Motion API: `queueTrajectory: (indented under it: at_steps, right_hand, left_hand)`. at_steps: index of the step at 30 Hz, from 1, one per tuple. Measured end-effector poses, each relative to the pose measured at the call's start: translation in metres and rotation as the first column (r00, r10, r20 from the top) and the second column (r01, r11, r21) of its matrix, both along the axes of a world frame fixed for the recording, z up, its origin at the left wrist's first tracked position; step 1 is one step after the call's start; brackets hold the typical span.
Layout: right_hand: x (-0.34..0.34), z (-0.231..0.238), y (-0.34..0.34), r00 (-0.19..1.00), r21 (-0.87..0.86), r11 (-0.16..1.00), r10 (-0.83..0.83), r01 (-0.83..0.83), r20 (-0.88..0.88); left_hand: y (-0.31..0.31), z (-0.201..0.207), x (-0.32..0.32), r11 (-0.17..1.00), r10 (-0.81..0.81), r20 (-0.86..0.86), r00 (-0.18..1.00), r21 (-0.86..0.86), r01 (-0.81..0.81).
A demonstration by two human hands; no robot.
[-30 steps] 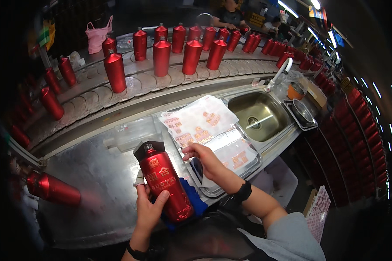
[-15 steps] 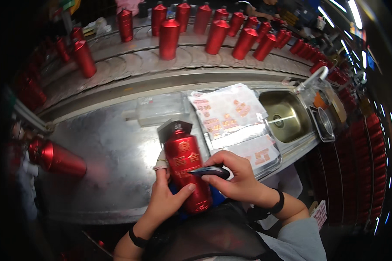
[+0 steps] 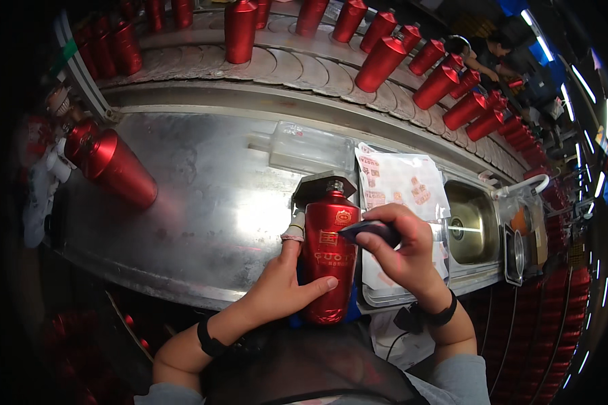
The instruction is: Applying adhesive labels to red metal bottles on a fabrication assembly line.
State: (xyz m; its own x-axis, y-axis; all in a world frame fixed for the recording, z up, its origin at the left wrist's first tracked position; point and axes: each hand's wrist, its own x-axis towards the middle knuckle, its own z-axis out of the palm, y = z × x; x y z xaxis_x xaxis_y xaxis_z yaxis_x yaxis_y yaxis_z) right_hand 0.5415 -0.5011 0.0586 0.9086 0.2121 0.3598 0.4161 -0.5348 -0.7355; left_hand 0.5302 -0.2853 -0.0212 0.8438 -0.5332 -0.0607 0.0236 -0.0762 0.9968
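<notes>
A red metallic bottle [image 3: 327,287] with gold lettering rests in front of me, its neck pointing away. My left hand [image 3: 280,287] grips its left side, the thumb lying across the front; a white wrap covers one fingertip. In my right hand [image 3: 412,250] a dark, smooth, pointed hand tool [image 3: 373,233] is pinched between thumb and fingers. Its tip is at the large gold character on the bottle's upper half. Behind the bottle's shoulder shows a dark angular piece [image 3: 305,193]; the rest of it is hidden.
Several red bottles [image 3: 383,64] stand on the curved conveyor [image 3: 270,71] beyond the metal table [image 3: 203,169]. Red bottles [image 3: 125,172] are at the left. To the right are a transparent block [image 3: 311,148], printed sheets [image 3: 402,175], a sink [image 3: 471,236] and another person [image 3: 490,57].
My right hand has moved the tool up the bottle, from the lower lettering to the large character. The bottle looks straighter in view. The whole view has shifted.
</notes>
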Motion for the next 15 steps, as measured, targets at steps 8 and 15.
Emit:
queueTrajectory:
  at_steps: [8,15]
  right_hand:
    - [0.019,0.003,0.009,0.998,-0.034,0.999,0.016,-0.014,0.061]
    - [0.022,0.01,0.024,0.964,-0.174,0.98,0.134,-0.095,0.229]
  left_hand:
    - [0.006,0.003,0.005,0.992,-0.002,-0.039,0.999,-0.123,-0.003]
    - [0.014,0.007,0.011,0.994,0.004,-0.047,0.999,-0.112,-0.01]
